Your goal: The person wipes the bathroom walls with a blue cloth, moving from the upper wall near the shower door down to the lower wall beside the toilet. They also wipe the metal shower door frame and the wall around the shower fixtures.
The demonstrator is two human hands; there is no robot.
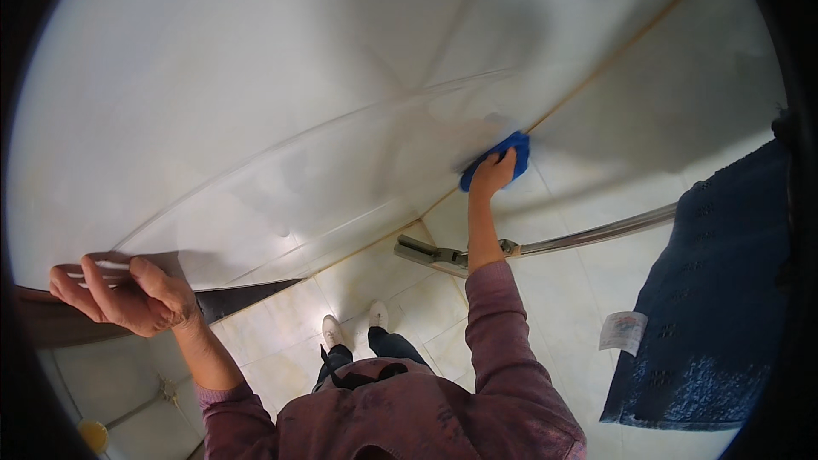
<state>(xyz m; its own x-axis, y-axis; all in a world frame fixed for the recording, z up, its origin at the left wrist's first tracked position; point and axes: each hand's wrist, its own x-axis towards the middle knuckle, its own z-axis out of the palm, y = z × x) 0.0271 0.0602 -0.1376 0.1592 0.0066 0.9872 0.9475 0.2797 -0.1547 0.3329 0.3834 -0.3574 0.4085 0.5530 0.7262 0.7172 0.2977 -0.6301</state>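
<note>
A blue cloth (pixel 521 146) is bunched under my right hand (pixel 492 175), which presses it against the white tiled wall (pixel 375 145). The cloth lies at the brown corner line where two wall faces meet. Off to the left, my left hand (pixel 141 298) is at the wall's edge, fingers bent and apart. A pale strip shows between those fingers; I cannot tell whether it is the wall edge or a separate thing.
A metal rail (pixel 596 234) with a hinged end runs along the right wall below my right forearm. A dark blue towel (pixel 699 307) with a white label hangs at the right. My shoes (pixel 334 330) stand on the tiled floor (pixel 281 315).
</note>
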